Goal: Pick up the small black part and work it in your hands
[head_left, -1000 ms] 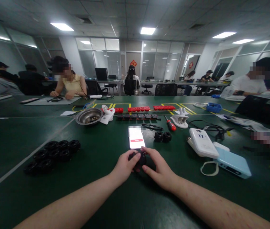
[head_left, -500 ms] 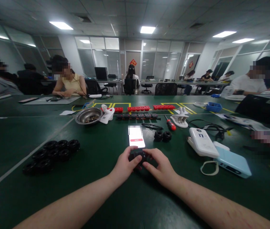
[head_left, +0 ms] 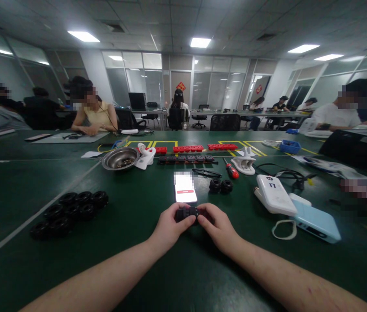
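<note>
A small black round part (head_left: 187, 213) is pinched between both my hands just above the green table (head_left: 131, 255). My left hand (head_left: 170, 227) grips its left side with thumb and fingers closed. My right hand (head_left: 220, 227) grips its right side the same way. A lit phone (head_left: 185, 189) lies flat just beyond my fingers. Two more black round parts (head_left: 221, 186) sit to the right of the phone. A cluster of several black round parts (head_left: 69, 209) lies to my left.
A metal bowl (head_left: 120, 158), white clips (head_left: 146, 156), red and black strips (head_left: 188, 148), a red-handled screwdriver (head_left: 231, 169), a white device (head_left: 273, 194) and a light-blue box (head_left: 316, 221) lie across the table. People sit at the far left, far right and behind.
Both hands have turned the black part between them; it now lies more on its side. The hands stay in about the same spot near the phone.
</note>
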`<state>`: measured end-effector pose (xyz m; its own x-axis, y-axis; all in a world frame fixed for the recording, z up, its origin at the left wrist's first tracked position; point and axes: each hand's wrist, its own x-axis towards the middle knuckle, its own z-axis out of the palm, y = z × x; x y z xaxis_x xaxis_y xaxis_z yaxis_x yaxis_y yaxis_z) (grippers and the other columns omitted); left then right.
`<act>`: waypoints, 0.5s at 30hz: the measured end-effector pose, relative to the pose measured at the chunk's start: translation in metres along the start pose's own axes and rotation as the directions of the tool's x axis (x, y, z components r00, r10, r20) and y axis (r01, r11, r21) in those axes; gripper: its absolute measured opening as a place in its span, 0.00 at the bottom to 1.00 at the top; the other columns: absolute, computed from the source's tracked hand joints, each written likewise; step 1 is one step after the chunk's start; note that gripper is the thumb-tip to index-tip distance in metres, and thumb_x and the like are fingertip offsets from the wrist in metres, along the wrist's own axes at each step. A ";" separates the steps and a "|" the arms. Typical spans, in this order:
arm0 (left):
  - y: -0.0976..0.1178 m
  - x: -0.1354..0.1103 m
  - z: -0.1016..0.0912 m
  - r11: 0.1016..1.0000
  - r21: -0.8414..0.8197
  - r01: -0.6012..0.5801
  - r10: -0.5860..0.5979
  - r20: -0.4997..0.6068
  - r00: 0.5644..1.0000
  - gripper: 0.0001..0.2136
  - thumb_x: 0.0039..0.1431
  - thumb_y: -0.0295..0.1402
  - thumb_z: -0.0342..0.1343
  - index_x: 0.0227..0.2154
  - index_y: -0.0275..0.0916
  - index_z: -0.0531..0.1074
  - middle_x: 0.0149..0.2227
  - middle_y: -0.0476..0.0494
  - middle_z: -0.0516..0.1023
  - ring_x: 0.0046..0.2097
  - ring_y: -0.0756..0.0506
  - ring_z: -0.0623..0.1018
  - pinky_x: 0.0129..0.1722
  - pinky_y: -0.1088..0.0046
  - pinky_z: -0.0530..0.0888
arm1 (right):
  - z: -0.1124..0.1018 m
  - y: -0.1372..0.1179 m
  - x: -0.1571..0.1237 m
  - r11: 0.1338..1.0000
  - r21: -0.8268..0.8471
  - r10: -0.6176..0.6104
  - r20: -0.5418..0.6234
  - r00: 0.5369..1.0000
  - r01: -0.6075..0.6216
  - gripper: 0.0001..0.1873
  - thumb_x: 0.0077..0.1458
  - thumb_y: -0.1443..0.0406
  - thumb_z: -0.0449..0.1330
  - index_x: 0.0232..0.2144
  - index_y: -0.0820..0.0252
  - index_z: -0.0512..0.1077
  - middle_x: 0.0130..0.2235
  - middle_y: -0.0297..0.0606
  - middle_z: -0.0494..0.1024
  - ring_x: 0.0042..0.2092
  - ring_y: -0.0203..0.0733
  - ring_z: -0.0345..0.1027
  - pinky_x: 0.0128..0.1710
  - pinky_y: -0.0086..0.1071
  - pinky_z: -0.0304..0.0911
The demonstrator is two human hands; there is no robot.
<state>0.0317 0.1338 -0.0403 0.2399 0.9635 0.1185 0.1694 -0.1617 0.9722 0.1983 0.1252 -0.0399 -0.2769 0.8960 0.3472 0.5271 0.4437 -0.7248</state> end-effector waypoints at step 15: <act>0.000 -0.001 0.003 0.975 -0.197 0.098 -0.084 0.080 0.993 0.16 0.50 0.44 0.51 0.35 0.36 0.63 0.30 0.48 0.68 0.25 0.50 0.72 0.24 0.74 0.70 | -0.001 -0.004 0.000 0.999 0.022 -0.024 0.031 0.999 0.023 0.12 0.54 0.62 0.51 0.40 0.60 0.64 0.36 0.38 0.69 0.36 0.40 0.62 0.35 0.34 0.59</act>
<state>0.0341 0.1327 -0.0408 0.3004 0.9536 0.0203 0.0000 -0.0212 0.9998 0.1966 0.1233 -0.0363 -0.3145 0.8841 0.3456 0.5031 0.4639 -0.7292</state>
